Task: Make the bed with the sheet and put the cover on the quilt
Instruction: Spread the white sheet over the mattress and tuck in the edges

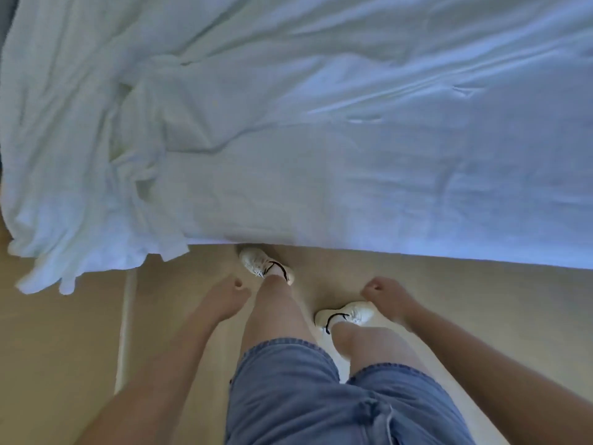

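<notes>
One rumpled white sheet [288, 123] overhangs the tan floor [64, 332].

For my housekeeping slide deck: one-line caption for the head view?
Person in blue denim shorts stands beside rumpled white bedding, left hand and right hand hanging empty.

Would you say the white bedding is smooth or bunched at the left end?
Bunched: the white bedding shows deep folds there, its corner hanging crumpled over the edge.
</notes>
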`<state>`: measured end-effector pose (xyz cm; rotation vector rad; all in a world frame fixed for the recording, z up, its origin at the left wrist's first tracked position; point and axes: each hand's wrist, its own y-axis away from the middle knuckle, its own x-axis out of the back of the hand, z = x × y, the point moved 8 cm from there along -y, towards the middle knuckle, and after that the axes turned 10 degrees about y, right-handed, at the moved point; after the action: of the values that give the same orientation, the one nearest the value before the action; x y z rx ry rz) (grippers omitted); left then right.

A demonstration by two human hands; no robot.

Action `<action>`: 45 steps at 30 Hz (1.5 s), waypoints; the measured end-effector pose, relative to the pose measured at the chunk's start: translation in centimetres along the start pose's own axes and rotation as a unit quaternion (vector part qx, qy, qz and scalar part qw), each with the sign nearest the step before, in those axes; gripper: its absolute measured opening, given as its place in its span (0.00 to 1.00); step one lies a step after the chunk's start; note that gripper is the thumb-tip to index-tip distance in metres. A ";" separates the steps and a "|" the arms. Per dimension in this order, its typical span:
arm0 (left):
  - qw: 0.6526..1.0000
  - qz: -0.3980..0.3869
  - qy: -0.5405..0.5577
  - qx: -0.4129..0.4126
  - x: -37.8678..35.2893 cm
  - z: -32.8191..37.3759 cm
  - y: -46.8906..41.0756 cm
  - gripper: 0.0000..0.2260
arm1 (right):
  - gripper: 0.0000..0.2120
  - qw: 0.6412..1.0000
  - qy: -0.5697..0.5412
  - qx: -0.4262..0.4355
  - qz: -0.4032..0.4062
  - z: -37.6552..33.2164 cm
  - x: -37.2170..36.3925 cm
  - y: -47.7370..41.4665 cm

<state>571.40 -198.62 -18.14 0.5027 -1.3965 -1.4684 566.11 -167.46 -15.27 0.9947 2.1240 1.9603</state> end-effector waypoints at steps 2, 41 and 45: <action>0.987 -0.056 -0.142 -0.049 -5.1 4.3 2.7 0.07 | 0.08 0.998 -0.045 0.004 0.033 5.4 2.0 2.2; 0.685 -0.190 -0.630 -0.313 -88.7 72.4 22.0 0.09 | 0.10 0.819 -0.493 -0.208 0.205 83.5 33.2 10.6; 0.689 -0.203 -0.632 -0.290 -98.4 74.5 24.1 0.06 | 0.11 0.836 -0.466 -0.193 0.216 94.8 38.7 9.4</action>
<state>558.22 -73.81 -10.24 -0.8940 -1.6515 -2.7206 584.57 -66.49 -9.38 1.9057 0.9812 1.4127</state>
